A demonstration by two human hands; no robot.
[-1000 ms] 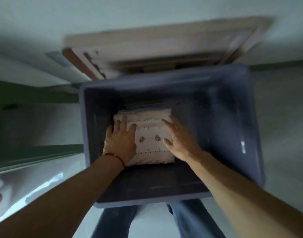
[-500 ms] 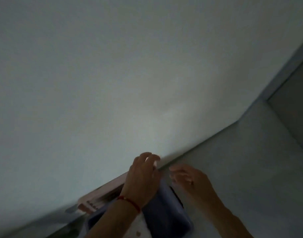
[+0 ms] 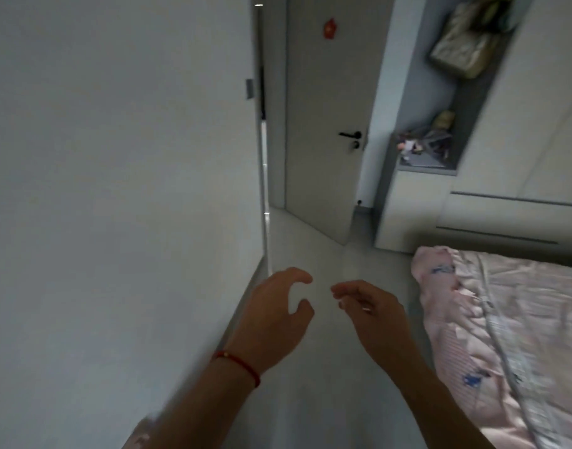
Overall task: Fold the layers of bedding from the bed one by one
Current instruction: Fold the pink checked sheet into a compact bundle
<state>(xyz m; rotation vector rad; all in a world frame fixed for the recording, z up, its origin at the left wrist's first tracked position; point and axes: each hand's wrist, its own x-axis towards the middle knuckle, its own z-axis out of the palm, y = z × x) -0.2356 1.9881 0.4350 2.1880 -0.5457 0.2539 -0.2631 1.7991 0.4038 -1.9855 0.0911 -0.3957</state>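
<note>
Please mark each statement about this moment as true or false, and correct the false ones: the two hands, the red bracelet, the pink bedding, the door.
1. Both hands hold a folded sheet. False: the left hand and right hand hold nothing, with fingers loosely curled.
2. A red bracelet is on the left wrist. True.
3. The pink bedding lies rumpled on the bed at the right. True.
4. The door has a round brass knob. False: it has a dark lever handle.
</note>
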